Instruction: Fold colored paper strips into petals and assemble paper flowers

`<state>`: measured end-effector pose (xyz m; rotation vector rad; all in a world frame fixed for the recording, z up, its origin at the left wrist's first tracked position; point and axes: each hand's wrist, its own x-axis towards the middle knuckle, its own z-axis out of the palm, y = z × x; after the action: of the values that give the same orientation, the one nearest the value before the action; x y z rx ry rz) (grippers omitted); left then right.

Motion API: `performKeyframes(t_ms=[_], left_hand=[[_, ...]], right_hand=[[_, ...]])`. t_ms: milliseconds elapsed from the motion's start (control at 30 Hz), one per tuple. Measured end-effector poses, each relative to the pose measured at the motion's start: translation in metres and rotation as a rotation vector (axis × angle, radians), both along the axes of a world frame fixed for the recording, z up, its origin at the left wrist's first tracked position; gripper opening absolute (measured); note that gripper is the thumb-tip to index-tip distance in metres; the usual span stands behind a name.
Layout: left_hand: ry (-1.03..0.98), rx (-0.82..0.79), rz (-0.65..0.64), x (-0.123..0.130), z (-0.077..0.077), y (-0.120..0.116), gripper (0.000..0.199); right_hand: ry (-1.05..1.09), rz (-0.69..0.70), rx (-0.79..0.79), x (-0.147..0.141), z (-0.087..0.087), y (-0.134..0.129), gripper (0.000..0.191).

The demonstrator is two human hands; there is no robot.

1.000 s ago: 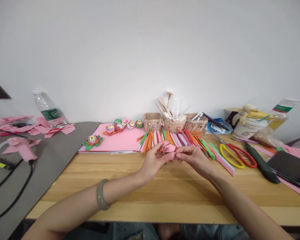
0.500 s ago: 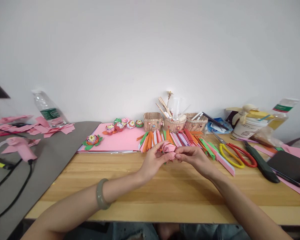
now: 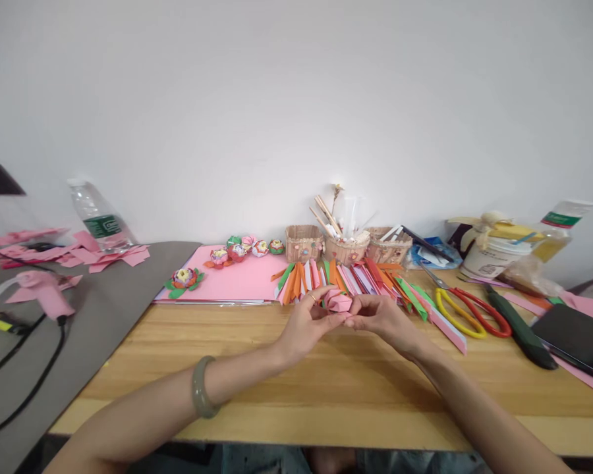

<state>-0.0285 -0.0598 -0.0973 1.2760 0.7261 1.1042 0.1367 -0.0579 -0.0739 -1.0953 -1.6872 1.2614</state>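
A small pink folded paper piece [image 3: 338, 301] is held above the wooden table [image 3: 277, 388], between both hands. My left hand [image 3: 309, 324] is closed on its left side, with a ring on one finger and a bracelet on the wrist. My right hand [image 3: 383, 319] pinches the lower right edge of the same piece. Just behind the hands lies a row of folded paper strips [image 3: 296, 282] in orange, green, white, pink and purple. Several finished paper flowers [image 3: 237, 252] rest on pink paper sheets [image 3: 242, 283], and one more flower [image 3: 184, 279] sits at their left corner.
Woven baskets [image 3: 304, 244] stand by the wall, one holding sticks. Scissors [image 3: 459, 309], a green cutter [image 3: 521, 332], a black phone [image 3: 576, 334] and a cup [image 3: 494, 258] are at right. A pink glue gun [image 3: 44, 293] and bottle [image 3: 99, 220] are at left.
The pink paper piece and both hands have shifted slightly down and to the right in view. Both hands keep hold of the piece.
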Motion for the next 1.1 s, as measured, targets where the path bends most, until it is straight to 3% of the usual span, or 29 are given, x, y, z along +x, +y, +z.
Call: performKeyframes(t_ms=[300,533,933,1100], left_hand=[[0.016,0.032,0.014,-0.002,0.006,0.001,0.045],[0.016,0.027,-0.001,0.000,0.003,-0.001,0.050],[0.031,0.008,0.021,0.000,0.001,0.000,0.052],[0.013,0.038,0.010,-0.002,0.004,0.001,0.040]], right_hand=[[0.000,0.047,-0.023,0.008,0.002,0.001,0.023],[-0.030,0.059,-0.088,0.011,0.001,0.003,0.024],[-0.035,-0.015,-0.030,0.000,-0.003,0.001,0.030],[-0.047,0.018,-0.013,0.003,0.001,0.000,0.027]])
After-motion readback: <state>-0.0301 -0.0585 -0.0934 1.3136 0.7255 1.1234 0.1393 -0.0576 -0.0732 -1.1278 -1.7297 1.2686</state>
